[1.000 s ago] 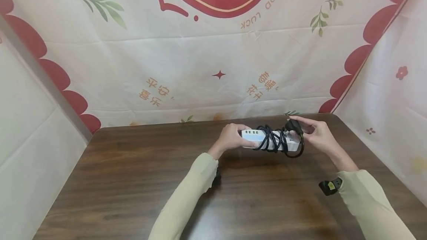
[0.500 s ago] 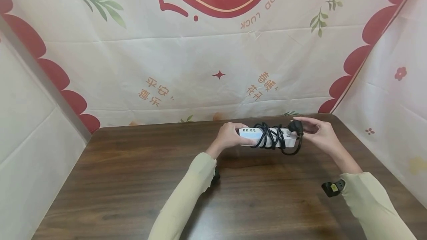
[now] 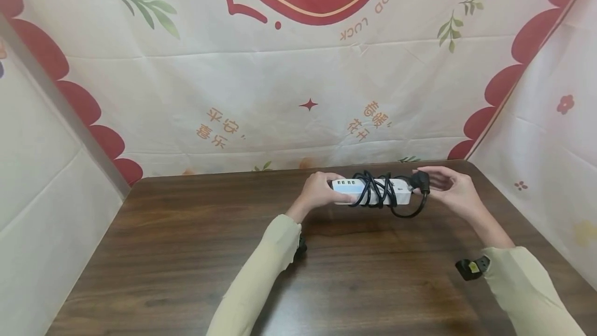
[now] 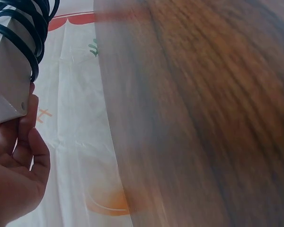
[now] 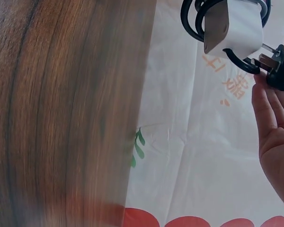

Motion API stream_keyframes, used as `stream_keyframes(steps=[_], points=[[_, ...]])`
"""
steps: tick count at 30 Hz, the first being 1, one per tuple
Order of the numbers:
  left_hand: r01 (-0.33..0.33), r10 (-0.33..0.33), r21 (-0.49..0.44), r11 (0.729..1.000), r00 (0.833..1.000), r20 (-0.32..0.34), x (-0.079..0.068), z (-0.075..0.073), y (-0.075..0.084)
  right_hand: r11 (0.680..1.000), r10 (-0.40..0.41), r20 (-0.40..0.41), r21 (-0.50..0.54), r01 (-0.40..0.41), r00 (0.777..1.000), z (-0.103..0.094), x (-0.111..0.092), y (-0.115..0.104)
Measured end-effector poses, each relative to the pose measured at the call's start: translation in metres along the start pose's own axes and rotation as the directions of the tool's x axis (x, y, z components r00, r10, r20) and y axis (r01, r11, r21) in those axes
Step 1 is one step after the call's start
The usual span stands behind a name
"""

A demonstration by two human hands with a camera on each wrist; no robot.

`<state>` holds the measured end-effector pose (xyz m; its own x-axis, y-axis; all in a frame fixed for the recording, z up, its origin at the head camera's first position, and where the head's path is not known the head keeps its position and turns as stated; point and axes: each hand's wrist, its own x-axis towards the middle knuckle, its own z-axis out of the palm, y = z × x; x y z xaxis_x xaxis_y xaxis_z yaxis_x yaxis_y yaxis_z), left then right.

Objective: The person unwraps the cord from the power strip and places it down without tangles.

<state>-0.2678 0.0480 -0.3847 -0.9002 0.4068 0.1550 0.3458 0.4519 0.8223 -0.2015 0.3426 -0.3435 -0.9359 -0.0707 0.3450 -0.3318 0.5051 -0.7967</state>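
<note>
A white power strip [image 3: 402, 192] is held up over the far part of the table, with its black cord [image 3: 373, 191] wound several times around its middle. My left hand [image 3: 319, 191] grips the strip's left end, thumb in front and fingers behind. At the other end, my right hand [image 3: 459, 194] pinches the black plug [image 3: 422, 182] between thumb and fingers. In the right wrist view, metal prongs on the plug [image 5: 280, 71] point toward the strip's end [image 5: 244, 28], apart from it. A short loop of cord hangs below, between plug and strip.
The brown wooden table [image 3: 186, 253] extends in front and to the left. A patterned cloth [image 3: 261, 87] hangs right behind its far edge, with more cloth along both sides. A small black device [image 3: 471, 268] is strapped at the right wrist.
My right hand has drawn the plug to the right, off the strip's right end to beyond it. The strip has shifted slightly left in my left hand's grip.
</note>
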Motion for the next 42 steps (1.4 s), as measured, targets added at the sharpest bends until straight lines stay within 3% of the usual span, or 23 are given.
stream_keyframes(steps=[8,16,25,31,42], points=[[0.011,-0.011,0.006,1.000,1.000,-0.004,0.000,-0.003,-0.001,0.997,-0.075,-0.036,-0.019,0.074,0.997,-0.009,-0.007,0.004],[0.006,-0.005,0.015,1.000,0.999,-0.033,0.001,-0.004,-0.001,0.999,0.036,-0.004,-0.029,-0.036,0.999,-0.022,-0.013,0.013],[0.005,-0.005,-0.006,1.000,0.999,-0.052,0.001,-0.004,-0.004,0.994,0.016,0.105,-0.108,-0.005,0.994,-0.025,-0.017,0.031],[0.024,-0.026,-0.028,0.999,0.998,-0.060,-0.001,-0.006,-0.005,0.992,0.064,0.165,-0.119,-0.044,0.984,-0.023,-0.018,0.043],[0.013,-0.015,-0.028,1.000,0.998,-0.058,0.000,-0.001,-0.009,0.952,0.201,0.229,-0.275,-0.134,0.953,-0.025,-0.017,0.056]])
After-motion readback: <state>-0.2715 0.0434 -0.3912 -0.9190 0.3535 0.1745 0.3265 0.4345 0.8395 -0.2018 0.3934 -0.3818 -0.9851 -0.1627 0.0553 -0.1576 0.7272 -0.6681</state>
